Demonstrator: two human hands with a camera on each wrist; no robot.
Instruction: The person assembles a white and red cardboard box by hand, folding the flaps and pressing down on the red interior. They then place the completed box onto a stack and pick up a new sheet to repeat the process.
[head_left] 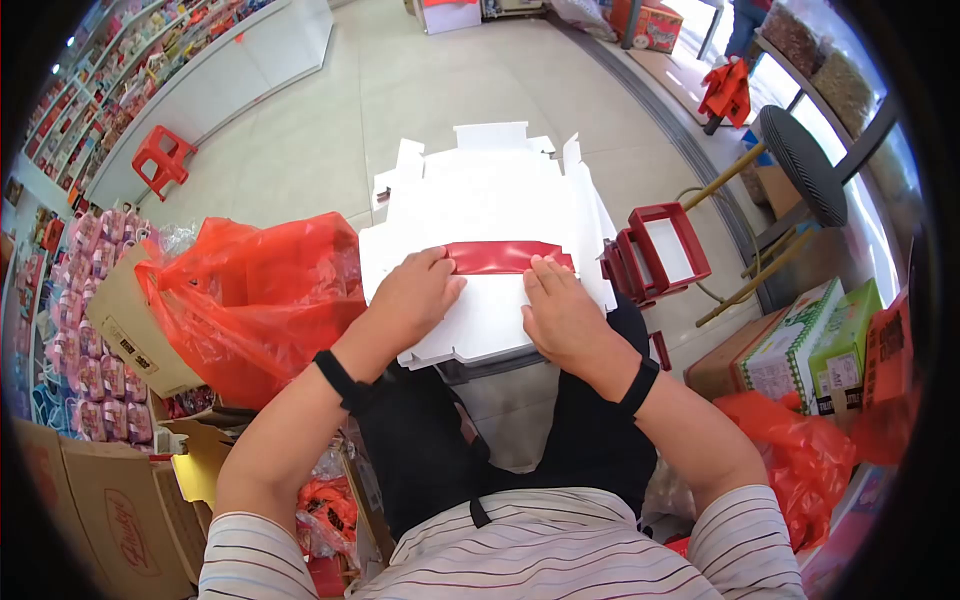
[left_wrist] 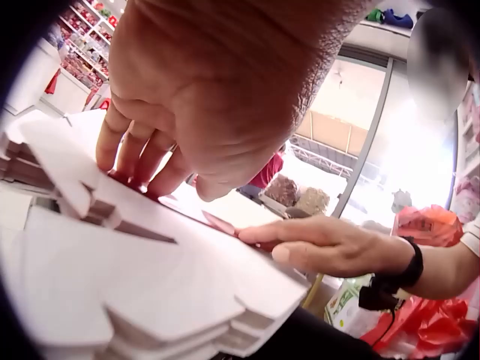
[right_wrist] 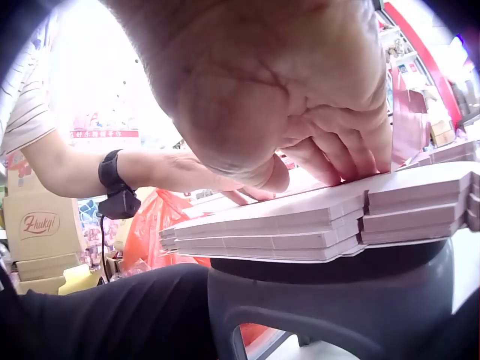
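A stack of white die-cut cardboard box blanks (head_left: 490,190) lies in front of me. Across the top sheet runs a glossy red strip (head_left: 500,257), apparently a flap folded over to show its red side. The fingers of my left hand (head_left: 418,292) press on the strip's left end. My right hand (head_left: 565,315) presses its right end with fingers extended. In the left wrist view, the left fingertips (left_wrist: 124,176) meet the sheet along the fold. The stack's layered edges (right_wrist: 300,232) show in the right wrist view, above a dark grey stool (right_wrist: 330,300).
Red-and-white box trays (head_left: 672,250) stand right of the stack. A large red plastic bag (head_left: 265,300) sits at the left beside cartons (head_left: 110,510). More boxes (head_left: 840,360) and a red bag (head_left: 790,460) are at the right. A red stool (head_left: 163,160) stands farther off.
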